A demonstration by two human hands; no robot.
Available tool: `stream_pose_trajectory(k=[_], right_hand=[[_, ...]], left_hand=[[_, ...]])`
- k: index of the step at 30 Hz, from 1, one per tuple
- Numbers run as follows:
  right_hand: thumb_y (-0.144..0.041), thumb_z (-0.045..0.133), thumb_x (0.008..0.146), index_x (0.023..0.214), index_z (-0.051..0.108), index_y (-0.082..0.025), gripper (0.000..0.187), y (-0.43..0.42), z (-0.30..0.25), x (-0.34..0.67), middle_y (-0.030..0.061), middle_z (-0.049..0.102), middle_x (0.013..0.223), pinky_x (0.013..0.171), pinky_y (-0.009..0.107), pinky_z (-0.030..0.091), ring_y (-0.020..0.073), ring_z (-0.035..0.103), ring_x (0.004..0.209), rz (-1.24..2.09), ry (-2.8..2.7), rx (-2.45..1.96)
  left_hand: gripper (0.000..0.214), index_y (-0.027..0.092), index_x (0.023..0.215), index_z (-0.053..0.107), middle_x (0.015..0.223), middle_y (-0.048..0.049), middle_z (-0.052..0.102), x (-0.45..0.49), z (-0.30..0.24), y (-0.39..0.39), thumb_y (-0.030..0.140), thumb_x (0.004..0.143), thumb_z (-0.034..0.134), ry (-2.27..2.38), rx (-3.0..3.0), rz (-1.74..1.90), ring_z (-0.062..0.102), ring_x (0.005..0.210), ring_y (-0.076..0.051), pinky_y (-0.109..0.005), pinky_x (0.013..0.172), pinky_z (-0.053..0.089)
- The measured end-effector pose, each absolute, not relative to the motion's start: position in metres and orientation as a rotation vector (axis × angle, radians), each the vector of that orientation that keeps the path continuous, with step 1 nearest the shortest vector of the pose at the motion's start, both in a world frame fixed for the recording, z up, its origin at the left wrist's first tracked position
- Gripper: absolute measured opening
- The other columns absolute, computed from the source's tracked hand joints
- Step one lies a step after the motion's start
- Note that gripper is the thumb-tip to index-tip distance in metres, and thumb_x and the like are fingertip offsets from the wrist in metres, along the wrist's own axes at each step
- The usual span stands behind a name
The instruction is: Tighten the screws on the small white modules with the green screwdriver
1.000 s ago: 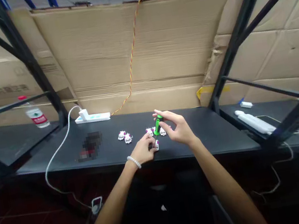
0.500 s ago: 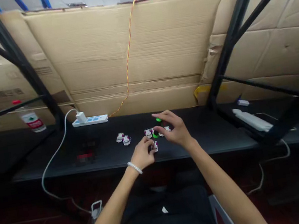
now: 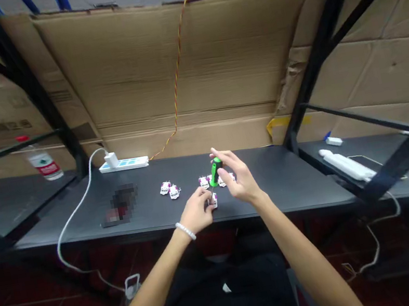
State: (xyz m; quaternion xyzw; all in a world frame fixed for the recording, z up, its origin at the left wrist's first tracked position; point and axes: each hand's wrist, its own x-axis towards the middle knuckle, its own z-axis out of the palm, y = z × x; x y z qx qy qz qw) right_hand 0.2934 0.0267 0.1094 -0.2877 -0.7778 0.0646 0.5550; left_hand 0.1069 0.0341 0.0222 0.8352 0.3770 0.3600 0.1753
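Note:
My right hand [image 3: 238, 180] grips a green-handled screwdriver [image 3: 214, 171], held nearly upright with its tip pointing down at a small white and magenta part [image 3: 213, 201]. My left hand [image 3: 197, 210], with a white bead bracelet at the wrist, pinches that part against the black table [image 3: 281, 181]. Several more small white and magenta parts [image 3: 169, 189] lie on the table just behind and to the left of my hands.
A white power strip [image 3: 123, 163] with a white cable lies at the back left. A dark blurred object [image 3: 119, 210] lies left of the parts. A water bottle [image 3: 40, 160] stands far left. Cardboard sheets line the back, black rack posts frame the table, and white devices [image 3: 343, 163] lie at right.
The screwdriver dipped low half a second ago and now stands upright again in my right hand. My left hand has stayed on the small part. The camera shifted slightly.

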Motion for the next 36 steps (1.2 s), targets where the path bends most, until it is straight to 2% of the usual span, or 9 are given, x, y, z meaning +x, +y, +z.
stream_pose_trajectory(k=[2,6,10,12,17,22,27,32,36], right_hand=[[-0.027,0.053,0.104,0.153,0.053,-0.029,0.049,0.027,0.109,0.294,0.01,0.069,0.127,0.097,0.042,0.059,0.022,0.069,0.104,0.212,-1.842,-0.674],[-0.033,0.07,0.095,0.137,0.068,-0.03,0.042,0.026,0.111,0.293,0.007,0.071,0.109,0.086,0.041,0.062,0.0196,0.066,0.084,0.085,-1.803,-0.769],[-0.03,0.057,0.102,0.146,0.061,-0.027,0.044,0.025,0.114,0.292,0.0124,0.07,0.13,0.101,0.046,0.059,0.0247,0.07,0.11,0.139,-1.864,-0.691],[-0.027,0.054,0.103,0.146,0.061,-0.028,0.043,0.025,0.116,0.292,0.0112,0.071,0.131,0.103,0.046,0.058,0.0236,0.071,0.11,0.183,-1.87,-0.668],[-0.034,0.073,0.094,0.128,0.074,-0.028,0.034,0.025,0.118,0.292,0.0073,0.071,0.105,0.083,0.04,0.062,0.0212,0.069,0.089,0.067,-1.822,-0.747],[-0.025,0.053,0.104,0.152,0.054,-0.027,0.048,0.025,0.119,0.296,0.0113,0.069,0.132,0.103,0.044,0.057,0.023,0.068,0.114,0.213,-1.915,-0.656],[-0.036,0.074,0.093,0.135,0.07,-0.027,0.043,0.025,0.119,0.298,0.0072,0.07,0.105,0.084,0.039,0.061,0.0206,0.066,0.087,0.077,-1.867,-0.76],[-0.025,0.053,0.103,0.158,0.047,-0.029,0.055,0.023,0.118,0.298,0.0108,0.067,0.135,0.104,0.044,0.056,0.0236,0.068,0.116,0.228,-1.931,-0.666],[-0.03,0.063,0.099,0.148,0.06,-0.029,0.049,0.023,0.119,0.297,0.0065,0.073,0.108,0.084,0.037,0.06,0.0197,0.067,0.087,0.146,-1.897,-0.771]], left_hand=[[0.019,0.02,0.08,0.059,0.099,-0.0044,0.062,0.107,0.022,0.034,0.002,0.081,0.063,1.066,2.374,1.022,0.063,0.091,-0.02,-0.033,0.088,0.054],[0.018,0.02,0.08,0.059,0.1,-0.0048,0.062,0.106,0.021,0.034,0.002,0.081,0.063,1.07,2.391,1.051,0.063,0.093,-0.021,-0.034,0.088,0.054],[0.018,0.02,0.081,0.059,0.1,-0.005,0.061,0.106,0.018,0.035,0.002,0.081,0.062,1.044,2.404,1.05,0.063,0.093,-0.02,-0.034,0.089,0.054],[0.017,0.02,0.082,0.059,0.101,-0.0049,0.061,0.106,0.018,0.035,0.003,0.081,0.062,1.04,2.404,1.048,0.063,0.093,-0.02,-0.034,0.089,0.054],[0.018,0.02,0.08,0.059,0.1,-0.0052,0.061,0.106,0.018,0.035,0.002,0.081,0.062,1.06,2.407,1.054,0.062,0.093,-0.021,-0.034,0.088,0.053],[0.019,0.02,0.081,0.059,0.101,-0.0054,0.061,0.106,0.019,0.035,0.001,0.08,0.062,1.054,2.415,1.045,0.063,0.092,-0.021,-0.034,0.088,0.054],[0.019,0.02,0.08,0.058,0.101,-0.0059,0.061,0.107,0.019,0.035,0.001,0.08,0.062,1.061,2.43,1.048,0.063,0.094,-0.021,-0.035,0.089,0.054],[0.019,0.02,0.08,0.059,0.1,-0.0054,0.061,0.107,0.019,0.035,0.001,0.079,0.062,1.049,2.423,1.05,0.064,0.092,-0.021,-0.034,0.089,0.055],[0.019,0.02,0.08,0.059,0.102,-0.0056,0.061,0.106,0.019,0.035,0.002,0.079,0.062,1.05,2.428,1.053,0.064,0.096,-0.022,-0.035,0.091,0.055]])
